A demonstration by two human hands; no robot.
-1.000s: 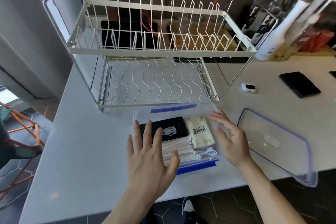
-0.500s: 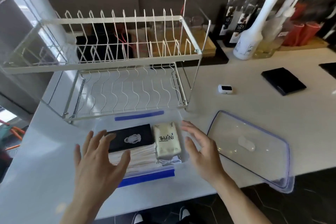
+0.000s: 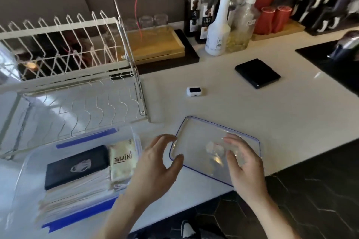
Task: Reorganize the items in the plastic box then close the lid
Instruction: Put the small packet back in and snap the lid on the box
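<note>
The clear, blue-rimmed rectangular plastic lid (image 3: 202,141) lay right of the clear plastic box (image 3: 27,163), whose contents looked tidied. Both hands, left hand (image 3: 155,167) and right hand (image 3: 242,165), hovered spread over the lid, gripping nothing; closing seemingly came next, requiring a two-sided grasp.

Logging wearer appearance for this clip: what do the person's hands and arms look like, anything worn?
Both are bare: the left hand and right hand show no gloves, rings or watch, and both forearms are uncovered to the frame edge, with no sleeves in view. No markings visible.
</note>
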